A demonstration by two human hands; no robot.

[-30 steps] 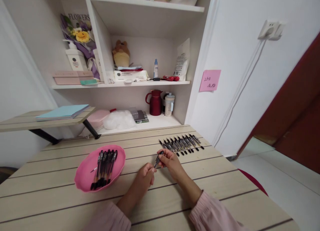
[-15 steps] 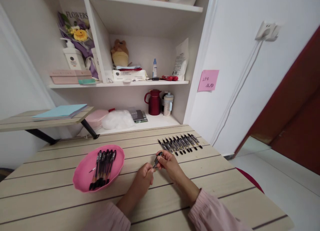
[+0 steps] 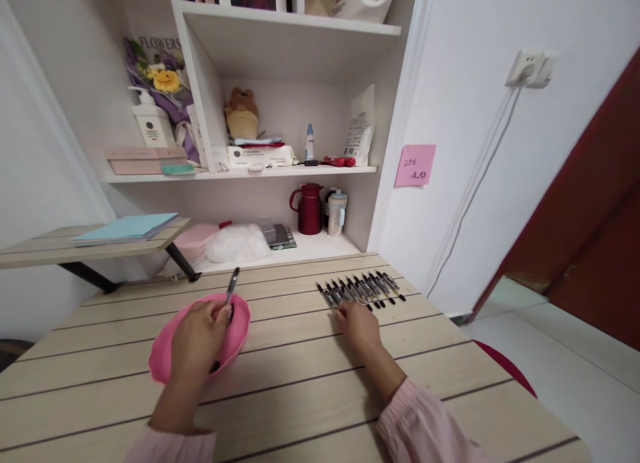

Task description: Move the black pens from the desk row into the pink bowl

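Observation:
My left hand (image 3: 199,333) is over the pink bowl (image 3: 163,356), closed round a gel pen (image 3: 233,284) that points up and away. More dark pens lie in the bowl, mostly hidden under this hand. At the near left side of a row of pens (image 3: 360,289), my right hand (image 3: 360,326) rests low on the table with its fingertips pressed together. What those fingers hold, if anything, is hidden. Several black caps (image 3: 384,303) lie along the near ends of the row.
The slatted wooden table (image 3: 300,383) runs up to a white shelf unit holding a red jug (image 3: 309,209) and a pale cup (image 3: 337,213). A small raised stand (image 3: 165,239) with blue paper (image 3: 127,228) is at the left. A pink note (image 3: 415,165) sticks to the wall.
My hands have moved apart from the pen they shared. The left went left to the bowl and now has a pen; the right moved up to the row's near edge.

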